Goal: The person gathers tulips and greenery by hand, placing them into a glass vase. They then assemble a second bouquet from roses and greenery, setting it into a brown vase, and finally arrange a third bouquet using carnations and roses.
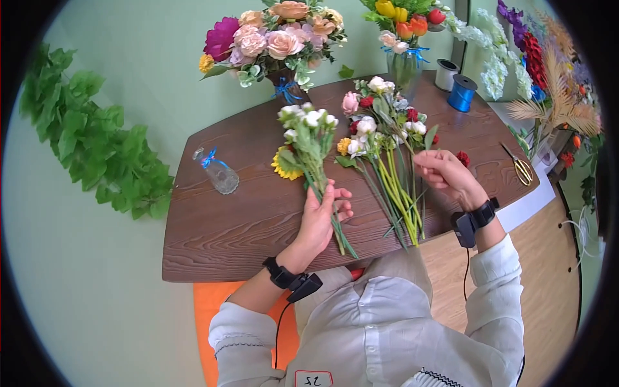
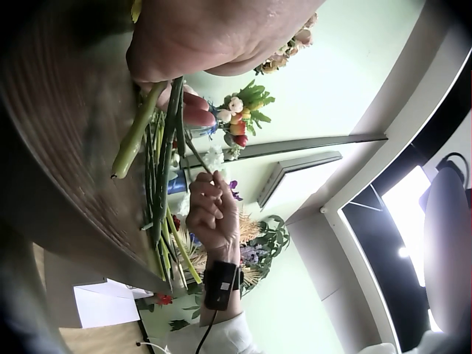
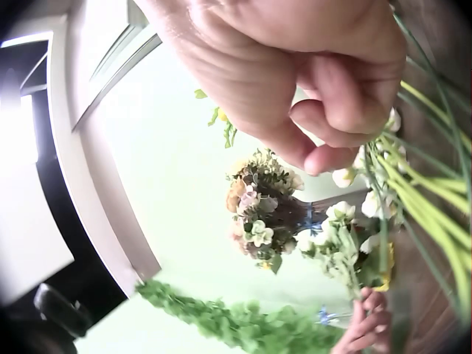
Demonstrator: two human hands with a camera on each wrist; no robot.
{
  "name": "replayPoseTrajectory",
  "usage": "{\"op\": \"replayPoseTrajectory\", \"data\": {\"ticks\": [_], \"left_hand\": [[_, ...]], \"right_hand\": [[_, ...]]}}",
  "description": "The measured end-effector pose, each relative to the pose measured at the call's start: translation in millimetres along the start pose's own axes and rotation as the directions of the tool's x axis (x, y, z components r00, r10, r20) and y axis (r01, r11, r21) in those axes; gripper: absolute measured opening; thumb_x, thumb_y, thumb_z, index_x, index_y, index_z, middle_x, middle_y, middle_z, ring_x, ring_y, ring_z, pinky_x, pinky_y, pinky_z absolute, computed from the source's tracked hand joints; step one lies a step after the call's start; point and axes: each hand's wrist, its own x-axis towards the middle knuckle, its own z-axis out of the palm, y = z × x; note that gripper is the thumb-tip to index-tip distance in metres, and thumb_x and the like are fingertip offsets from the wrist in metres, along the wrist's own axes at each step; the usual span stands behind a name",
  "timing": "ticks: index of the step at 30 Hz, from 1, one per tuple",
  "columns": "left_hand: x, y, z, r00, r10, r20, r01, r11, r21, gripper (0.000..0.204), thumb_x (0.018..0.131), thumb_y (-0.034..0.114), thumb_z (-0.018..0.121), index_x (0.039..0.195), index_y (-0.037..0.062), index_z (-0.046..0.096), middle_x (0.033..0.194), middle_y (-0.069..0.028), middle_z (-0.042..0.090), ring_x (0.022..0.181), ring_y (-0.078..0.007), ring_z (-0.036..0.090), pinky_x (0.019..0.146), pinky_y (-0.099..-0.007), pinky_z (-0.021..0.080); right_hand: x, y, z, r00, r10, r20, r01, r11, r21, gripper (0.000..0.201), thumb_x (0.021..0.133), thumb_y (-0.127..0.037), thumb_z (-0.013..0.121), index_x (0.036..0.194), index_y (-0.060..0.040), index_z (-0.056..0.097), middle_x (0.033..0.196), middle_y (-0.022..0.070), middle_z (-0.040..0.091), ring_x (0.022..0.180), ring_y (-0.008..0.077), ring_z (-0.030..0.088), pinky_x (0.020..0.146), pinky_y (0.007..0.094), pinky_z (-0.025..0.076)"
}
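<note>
My left hand (image 1: 318,218) holds a bunch of white flowers (image 1: 311,122) by its green stems, thumb across them, the other fingers loosely bent. Blooms point away from me, and the cut ends reach toward the table's front edge. A yellow sunflower (image 1: 285,164) shows beside the bunch. My right hand (image 1: 448,175) pinches a thin dark stem (image 2: 198,156) between thumb and fingertips, at the right side of a loose pile. That pile of cut flowers (image 1: 390,171) has pink, red and white heads with long green stems. In the right wrist view, my palm hides the pinch.
A glass bottle (image 1: 218,173) with a blue bow stands left on the brown table (image 1: 213,238). At the back are a rose vase (image 1: 284,84), a tulip vase (image 1: 405,69) and two ribbon spools (image 1: 462,93). Gold-handled scissors (image 1: 521,169) lie right. Leaf garland (image 1: 97,135) hangs left.
</note>
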Motion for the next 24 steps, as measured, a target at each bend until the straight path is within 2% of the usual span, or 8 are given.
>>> {"op": "replayPoseTrajectory", "data": {"ticks": [3, 7, 12, 15, 19, 21, 22, 24], "left_hand": [[-4.0, 4.0, 0.9, 0.999, 0.052, -0.01, -0.052, 0.999, -0.009, 0.02, 0.101, 0.024, 0.042, 0.118, 0.0146, 0.037, 0.104, -0.0111, 0.057, 0.081, -0.0144, 0.057, 0.072, -0.0301, 0.053], [-4.7, 7.4, 3.6, 0.998, 0.062, -0.003, -0.062, 0.998, -0.028, 0.021, 0.102, 0.025, 0.04, 0.119, 0.0149, 0.036, 0.105, -0.0129, 0.058, 0.085, -0.017, 0.059, 0.074, -0.0321, 0.054], [-0.9, 12.0, 0.8, 0.999, 0.048, 0.012, -0.048, 0.999, -0.006, 0.021, 0.102, 0.025, 0.04, 0.12, 0.0149, 0.035, 0.108, -0.0144, 0.058, 0.091, -0.0196, 0.06, 0.077, -0.0346, 0.054], [2.8, 7.0, 0.6, 0.998, 0.057, -0.021, -0.056, 0.998, 0.021, 0.02, 0.102, 0.024, 0.039, 0.119, 0.0144, 0.034, 0.111, -0.0164, 0.057, 0.097, -0.0229, 0.06, 0.081, -0.0368, 0.054], [12.3, -1.1, -1.0, 0.99, 0.138, 0.009, -0.138, 0.99, -0.036, 0.017, 0.102, 0.024, 0.038, 0.115, 0.0139, 0.033, 0.117, -0.0206, 0.055, 0.102, -0.028, 0.06, 0.087, -0.0409, 0.053], [5.8, 8.1, 6.8, 0.998, 0.049, 0.049, -0.047, 0.998, -0.043, 0.016, 0.102, 0.025, 0.038, 0.113, 0.0148, 0.033, 0.119, -0.0214, 0.054, 0.104, -0.029, 0.06, 0.089, -0.0425, 0.052], [6.3, 8.5, 7.5, 0.998, 0.034, 0.053, -0.032, 0.999, -0.043, 0.015, 0.102, 0.026, 0.039, 0.112, 0.0167, 0.033, 0.119, -0.02, 0.056, 0.1, -0.0245, 0.061, 0.075, -0.0339, 0.054], [9.1, 11.1, 4.6, 0.996, 0.022, 0.091, -0.021, 1.0, -0.009, 0.016, 0.102, 0.026, 0.038, 0.113, 0.0168, 0.032, 0.116, -0.0184, 0.058, 0.092, -0.0204, 0.06, 0.065, -0.0288, 0.05]], "right_hand": [[4.0, -5.9, 17.6, 0.996, -0.064, -0.054, 0.067, 0.996, 0.055, 0.015, 0.09, -0.018, 0.064, 0.08, -0.0093, 0.057, 0.065, -0.008, 0.049, 0.048, -0.0024, 0.031, 0.039, 0.0142, 0.019], [12.9, -1.8, 27.9, 0.996, -0.091, -0.009, 0.092, 0.994, 0.067, 0.013, 0.089, -0.016, 0.064, 0.082, -0.0082, 0.058, 0.067, -0.0072, 0.051, 0.048, -0.0015, 0.035, 0.04, 0.0142, 0.022], [23.2, 18.0, 27.3, 0.99, 0.071, 0.123, -0.067, 0.997, -0.042, 0.01, 0.088, -0.012, 0.065, 0.085, -0.0072, 0.057, 0.071, -0.0049, 0.055, 0.052, -0.0007, 0.043, 0.041, 0.013, 0.027], [17.2, 16.5, 37.0, 0.996, 0.027, 0.087, -0.011, 0.984, -0.178, 0.014, 0.086, -0.01, 0.067, 0.084, -0.009, 0.053, 0.069, -0.0059, 0.052, 0.051, 0.0, 0.043, 0.041, 0.0146, 0.025], [9.7, 14.0, 48.3, 0.994, -0.003, 0.109, 0.018, 0.991, -0.132, 0.015, 0.085, -0.009, 0.068, 0.082, -0.0098, 0.053, 0.068, -0.0067, 0.051, 0.051, -0.0004, 0.043, 0.041, 0.0151, 0.025], [6.7, 15.1, 52.2, 0.996, -0.053, 0.075, 0.063, 0.99, -0.125, 0.015, 0.085, -0.006, 0.068, 0.082, -0.0097, 0.054, 0.067, -0.007, 0.05, 0.051, -0.0008, 0.043, 0.041, 0.0148, 0.025], [6.7, 16.8, 51.8, 0.996, -0.042, 0.079, 0.054, 0.986, -0.16, 0.014, 0.084, -0.004, 0.067, 0.082, -0.0093, 0.054, 0.067, -0.0069, 0.052, 0.052, -0.0008, 0.044, 0.042, 0.0148, 0.026], [4.8, 17.0, 57.8, 0.993, 0.001, 0.116, 0.023, 0.978, -0.207, 0.014, 0.084, -0.004, 0.067, 0.082, -0.0092, 0.055, 0.068, -0.0066, 0.053, 0.052, -0.0007, 0.044, 0.042, 0.0148, 0.027]]}}
